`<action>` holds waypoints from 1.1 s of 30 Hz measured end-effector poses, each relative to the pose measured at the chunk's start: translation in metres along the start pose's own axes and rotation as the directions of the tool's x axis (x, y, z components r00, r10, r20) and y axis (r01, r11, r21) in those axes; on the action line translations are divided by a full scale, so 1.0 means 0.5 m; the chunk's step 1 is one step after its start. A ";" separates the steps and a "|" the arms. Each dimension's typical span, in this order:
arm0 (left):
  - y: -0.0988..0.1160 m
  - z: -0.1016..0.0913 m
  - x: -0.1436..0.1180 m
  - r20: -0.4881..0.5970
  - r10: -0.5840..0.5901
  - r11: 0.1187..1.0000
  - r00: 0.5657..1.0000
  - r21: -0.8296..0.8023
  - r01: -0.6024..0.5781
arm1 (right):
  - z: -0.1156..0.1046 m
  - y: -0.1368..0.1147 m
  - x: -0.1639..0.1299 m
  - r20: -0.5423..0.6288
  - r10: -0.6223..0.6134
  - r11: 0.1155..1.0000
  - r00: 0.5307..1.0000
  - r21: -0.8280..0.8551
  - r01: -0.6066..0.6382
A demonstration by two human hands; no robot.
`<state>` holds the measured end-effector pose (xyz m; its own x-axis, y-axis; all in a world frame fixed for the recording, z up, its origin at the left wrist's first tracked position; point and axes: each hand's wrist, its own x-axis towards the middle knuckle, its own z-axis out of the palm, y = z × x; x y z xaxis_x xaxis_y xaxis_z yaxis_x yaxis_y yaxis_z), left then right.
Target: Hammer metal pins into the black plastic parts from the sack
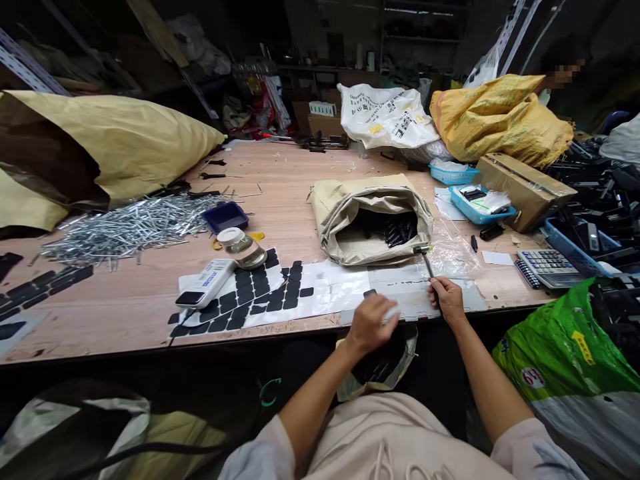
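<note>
Far left of my left hand: a big tan paper sack (pixel 100 147) lies on its side on the surface (pixel 125 307), with a heap of thin metal pins (pixel 125 230) spilled in front of it.
Left of my left hand: a small blue tray (pixel 226 217), a clear jar with a white lid (pixel 243 247) lying tilted, and a white handheld device (pixel 205 283) resting on a sheet of black adhesive pads (pixel 250 293).
Left hand: my left hand (pixel 370 323) hovers at the near edge of the surface, fingers curled together around a small dark piece (pixel 370 293) whose tip shows above the knuckles; it is blurred, so I cannot tell exactly what it pinches.
Below my left hand: an open bag (pixel 380 370) hangs under the edge of the surface with dark parts inside.
Beyond my hands: an open tan sack (pixel 370 213) with black parts (pixel 397 230) inside.
Between my hands: a pale metal plate (pixel 415 300) lies flat at the edge of the surface.
Right hand: my right hand (pixel 447 300) is closed around the handle of a small hammer (pixel 427 260), whose head points away from me, just before the tan sack.
Right of my right hand: a calculator (pixel 547 267), blue baskets (pixel 480 203) and a cardboard box (pixel 525 187).
Lower right: a green bag (pixel 560 347) stands off the surface, near my right arm.
</note>
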<state>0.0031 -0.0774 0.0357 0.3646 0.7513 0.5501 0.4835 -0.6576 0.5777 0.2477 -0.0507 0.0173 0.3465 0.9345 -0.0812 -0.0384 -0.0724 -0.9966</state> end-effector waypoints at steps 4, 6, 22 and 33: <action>-0.123 -0.001 0.212 -0.229 -0.456 0.883 0.860 -0.001 0.469 | 0.001 0.001 0.001 -0.009 -0.003 1.000 1.000 -0.013 0.003; -0.187 0.001 0.300 -0.288 -0.647 0.731 0.706 0.029 0.682 | 0.003 -0.002 0.001 -0.022 0.002 1.000 1.000 -0.010 -0.002; -0.278 0.024 0.379 -0.084 -0.890 0.435 0.448 0.139 0.890 | 0.005 -0.008 0.002 -0.046 0.007 1.000 0.999 -0.025 -0.008; -0.125 0.015 0.175 0.006 -0.213 0.974 0.977 0.081 0.212 | -0.001 -0.002 0.006 -0.052 0.013 1.000 0.999 -0.013 -0.013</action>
<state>0.0106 0.0298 0.0429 0.2574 0.8746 0.4108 0.6124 -0.4765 0.6308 0.2490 -0.0481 0.0183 0.3946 0.9140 -0.0943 -0.0309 -0.0894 -0.9955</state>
